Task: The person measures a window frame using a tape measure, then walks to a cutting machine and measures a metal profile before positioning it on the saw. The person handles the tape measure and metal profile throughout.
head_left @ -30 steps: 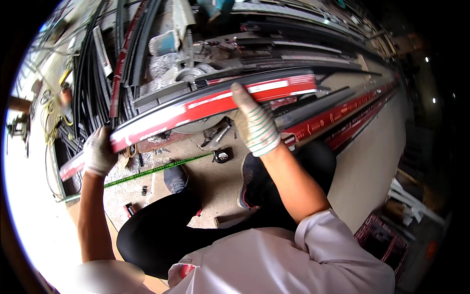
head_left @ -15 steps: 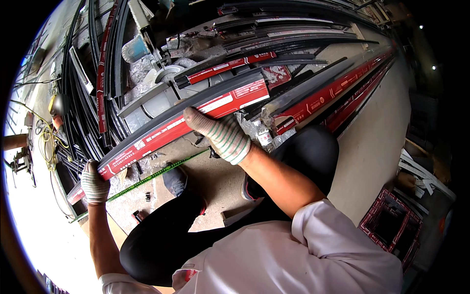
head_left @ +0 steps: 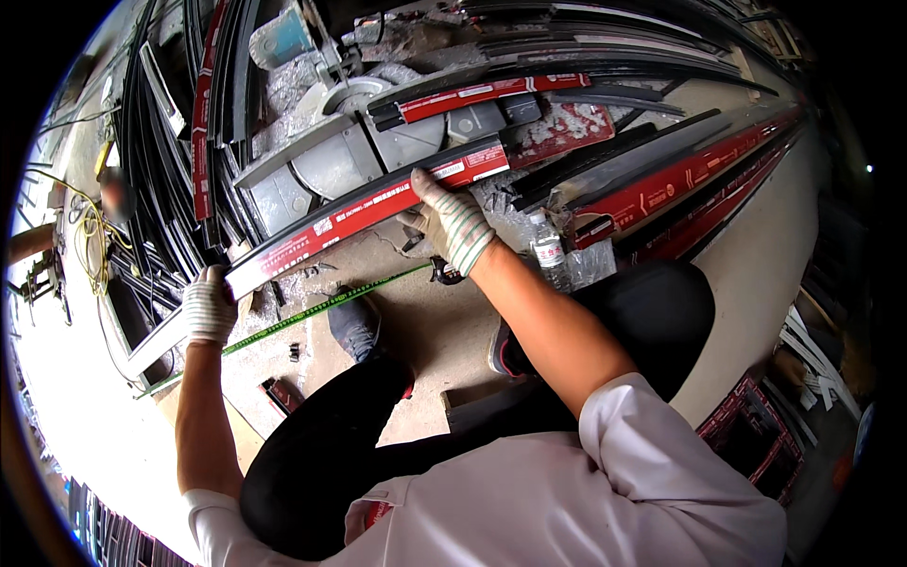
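Note:
A long, narrow trim strip [head_left: 373,200], dark along its top edge and wrapped in red printed film, lies slantwise across both hands. My left hand [head_left: 208,308], in a striped knit glove, is closed around it near its left part, where the film shines white with glare. My right hand [head_left: 455,225], gloved alike, grips it near the right end, thumb on top and fingers underneath. Just beyond the strip stands a grey mitre saw [head_left: 326,163] with a teal motor housing. A green tape measure blade [head_left: 316,312] stretches along the floor below, its dark case [head_left: 444,271] under my right wrist.
A clear water bottle [head_left: 550,250] stands near my right knee. Red-wrapped strips [head_left: 652,197] lie to the right, and black strips [head_left: 151,161] heap up at left. Yellow cable [head_left: 92,250] coils beside another person's arm [head_left: 33,244]. A red-wrapped frame [head_left: 751,435] lies at lower right.
The view has shifted. The strip has moved left relative to the saw and its film now catches more glare. My right hand grips closer to its right end.

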`<state>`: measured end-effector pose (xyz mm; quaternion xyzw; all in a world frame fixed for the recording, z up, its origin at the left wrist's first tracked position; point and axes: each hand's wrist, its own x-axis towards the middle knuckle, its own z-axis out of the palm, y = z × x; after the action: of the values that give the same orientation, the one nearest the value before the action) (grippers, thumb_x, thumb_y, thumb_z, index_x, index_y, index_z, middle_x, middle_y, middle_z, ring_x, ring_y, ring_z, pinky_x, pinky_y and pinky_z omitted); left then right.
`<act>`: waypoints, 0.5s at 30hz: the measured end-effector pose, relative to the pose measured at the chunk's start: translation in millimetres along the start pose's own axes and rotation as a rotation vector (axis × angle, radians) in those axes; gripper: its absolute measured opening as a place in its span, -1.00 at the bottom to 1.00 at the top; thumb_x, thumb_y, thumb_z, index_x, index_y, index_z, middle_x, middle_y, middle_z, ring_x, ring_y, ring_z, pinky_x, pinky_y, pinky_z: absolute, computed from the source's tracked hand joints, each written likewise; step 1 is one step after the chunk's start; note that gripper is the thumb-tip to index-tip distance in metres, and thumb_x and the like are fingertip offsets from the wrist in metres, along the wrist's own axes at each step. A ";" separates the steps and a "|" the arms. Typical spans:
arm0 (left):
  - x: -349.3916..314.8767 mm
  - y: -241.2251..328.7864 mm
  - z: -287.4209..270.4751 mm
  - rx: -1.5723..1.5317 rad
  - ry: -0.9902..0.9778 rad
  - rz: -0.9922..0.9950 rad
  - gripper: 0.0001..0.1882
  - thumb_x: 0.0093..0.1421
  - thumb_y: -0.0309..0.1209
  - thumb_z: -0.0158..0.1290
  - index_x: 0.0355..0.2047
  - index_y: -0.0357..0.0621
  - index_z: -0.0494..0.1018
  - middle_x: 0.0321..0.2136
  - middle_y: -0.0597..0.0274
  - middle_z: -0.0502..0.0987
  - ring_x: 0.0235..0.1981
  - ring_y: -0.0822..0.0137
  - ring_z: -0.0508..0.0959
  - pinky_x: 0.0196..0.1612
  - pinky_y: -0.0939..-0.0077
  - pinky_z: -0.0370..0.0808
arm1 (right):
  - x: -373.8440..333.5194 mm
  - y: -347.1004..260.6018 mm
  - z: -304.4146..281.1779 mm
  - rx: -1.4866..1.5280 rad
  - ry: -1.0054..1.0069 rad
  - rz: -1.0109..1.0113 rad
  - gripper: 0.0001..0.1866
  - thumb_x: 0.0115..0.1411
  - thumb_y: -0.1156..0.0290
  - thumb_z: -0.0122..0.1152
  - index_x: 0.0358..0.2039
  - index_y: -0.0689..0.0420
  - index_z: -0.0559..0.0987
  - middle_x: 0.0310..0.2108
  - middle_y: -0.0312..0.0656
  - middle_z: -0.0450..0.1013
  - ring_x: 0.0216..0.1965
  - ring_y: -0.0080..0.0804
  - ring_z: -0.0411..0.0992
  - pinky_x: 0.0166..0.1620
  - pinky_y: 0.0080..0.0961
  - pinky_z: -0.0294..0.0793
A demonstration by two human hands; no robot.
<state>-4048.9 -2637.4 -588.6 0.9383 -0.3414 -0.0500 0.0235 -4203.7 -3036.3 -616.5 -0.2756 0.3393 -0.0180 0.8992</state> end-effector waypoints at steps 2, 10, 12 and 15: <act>4.8 -9.3 13.8 0.034 -0.032 -0.008 -0.79 0.08 -0.50 0.03 -0.23 -0.20 0.43 -0.37 -0.08 0.51 -0.30 -0.16 0.52 -0.23 -0.02 0.46 | 17.6 4.4 -6.2 -0.022 0.055 0.045 -0.74 0.23 0.25 0.39 -0.13 -0.01 0.56 -0.20 -0.38 0.51 -0.22 -0.47 0.52 -0.24 -0.41 0.62; 34.0 -27.8 50.5 0.031 -0.100 -0.039 -0.81 0.10 -0.55 -0.01 -0.23 -0.23 0.43 -0.36 -0.14 0.52 -0.28 -0.21 0.52 -0.22 -0.03 0.45 | 67.1 -0.6 -28.0 -0.293 0.244 0.154 -0.68 0.23 0.08 0.37 -0.24 0.05 0.57 -0.49 -0.28 0.56 -0.56 -0.43 0.56 -0.55 -0.55 0.57; 37.8 -27.9 57.1 0.000 -0.088 -0.046 -0.79 0.10 -0.54 0.01 -0.22 -0.22 0.44 -0.35 -0.13 0.52 -0.27 -0.19 0.52 -0.19 -0.02 0.45 | 69.0 -6.7 -30.0 -0.391 0.236 0.169 -0.68 0.23 0.06 0.37 -0.28 0.06 0.58 -0.53 -0.28 0.57 -0.59 -0.44 0.55 -0.57 -0.55 0.56; 41.9 -33.1 68.5 0.017 -0.114 -0.065 -0.82 0.12 -0.51 0.04 -0.23 -0.21 0.43 -0.34 -0.11 0.52 -0.25 -0.18 0.52 -0.17 -0.03 0.45 | 72.0 -19.6 -40.3 -0.466 0.306 0.193 -0.65 0.22 0.04 0.37 -0.33 0.08 0.60 -0.52 -0.27 0.59 -0.60 -0.47 0.55 -0.60 -0.56 0.55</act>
<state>-4003.4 -2639.6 -662.5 0.9447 -0.3120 -0.1012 -0.0054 -4170.4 -3088.2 -674.7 -0.4350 0.4905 0.1047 0.7478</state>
